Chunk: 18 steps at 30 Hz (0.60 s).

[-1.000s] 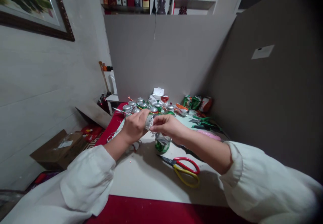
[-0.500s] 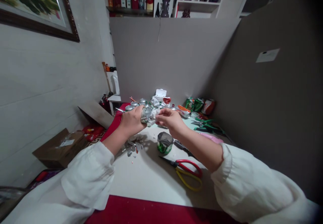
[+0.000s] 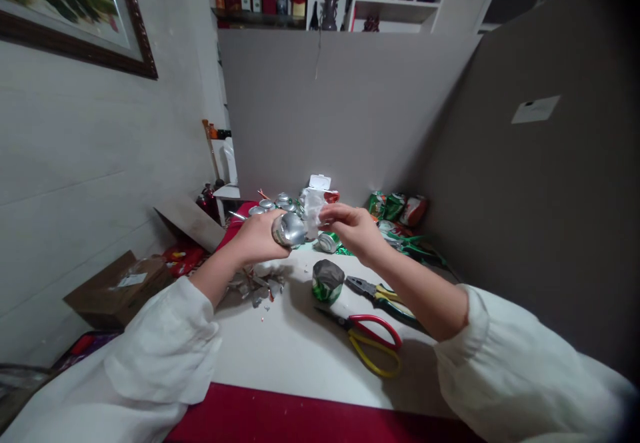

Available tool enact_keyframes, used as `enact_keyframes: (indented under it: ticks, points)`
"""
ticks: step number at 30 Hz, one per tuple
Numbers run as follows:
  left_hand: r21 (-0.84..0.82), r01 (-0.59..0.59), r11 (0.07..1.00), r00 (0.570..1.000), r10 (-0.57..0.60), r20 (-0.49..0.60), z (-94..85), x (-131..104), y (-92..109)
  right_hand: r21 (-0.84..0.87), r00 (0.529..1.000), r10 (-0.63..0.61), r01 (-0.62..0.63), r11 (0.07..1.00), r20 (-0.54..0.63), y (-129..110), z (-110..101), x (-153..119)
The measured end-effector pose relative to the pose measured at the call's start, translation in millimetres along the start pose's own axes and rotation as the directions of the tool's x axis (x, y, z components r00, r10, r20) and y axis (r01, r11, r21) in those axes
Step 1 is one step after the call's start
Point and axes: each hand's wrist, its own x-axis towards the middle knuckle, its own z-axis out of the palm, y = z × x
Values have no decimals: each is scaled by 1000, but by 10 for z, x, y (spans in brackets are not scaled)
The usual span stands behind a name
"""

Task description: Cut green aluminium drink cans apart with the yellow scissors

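My left hand (image 3: 260,235) is wrapped around a silver can piece (image 3: 292,230), its shiny rounded end facing right. Pinched in the fingertips of my right hand (image 3: 353,228) is a crumpled white wipe (image 3: 315,212), held just right of the can piece and apart from it. Below the hands, a cut can section (image 3: 328,283) with a grey upper part and green lower part stands on the white tabletop (image 3: 280,356). Scissors (image 3: 367,340) with one red and one yellow handle lie in front of it. Pliers (image 3: 380,296) rest under my right forearm.
Metal scraps (image 3: 257,288) lie below my left wrist. Behind the hands are several silver can bottoms and a wipes pack (image 3: 320,182) with its lid up. Crushed cans (image 3: 395,206) and green-handled tools (image 3: 417,250) sit at the back right. A cardboard box (image 3: 115,293) stands at left.
My right hand has drawn the wipe away from the can piece, up and slightly right. The can piece has turned, showing its shiny end. The pliers are now more exposed.
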Motion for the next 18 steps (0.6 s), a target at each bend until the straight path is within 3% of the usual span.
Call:
enact_keyframes:
  ticks: [2, 4, 5, 6, 8, 10, 12, 14, 18]
  points:
    - [-65, -23, 998, 999, 25, 44, 5, 13, -20, -65, 989, -80, 88, 994, 121, -103, -9, -60]
    - [-121, -36, 992, 995, 47, 83, 14, 26, -40, -196, 924, -194, 267, 943, 330, -184, -23, -90]
    - [-145, -41, 989, 994, 55, 98, 20, 32, -50, -294, 838, -259, 432, 853, 481, -209, -29, -90]
    - [-166, -46, 985, 992, 65, 112, 24, 36, -58, -359, 723, -286, 597, 717, 629, -226, -34, -78]
    - [-201, -56, 978, 985, 86, 147, 28, 37, -67, -370, 501, -243, 823, 432, 830, -238, -32, -33]
    - [-227, -64, 972, 976, 108, 188, 24, 28, -64, -347, 403, -167, 893, 286, 900, -242, -15, 16]
    - [-254, -70, 965, 963, 132, 235, 13, 11, -54, -353, 377, -92, 914, 202, 922, -246, 14, 41]
    - [-292, -68, 954, 948, 153, 280, 7, -6, -54, -378, 382, -20, 919, 111, 924, -250, 48, 28]
    - [-352, -44, 935, 927, 170, 333, 34, -23, -105, -498, 491, 97, 866, 52, 865, -246, 128, -78]
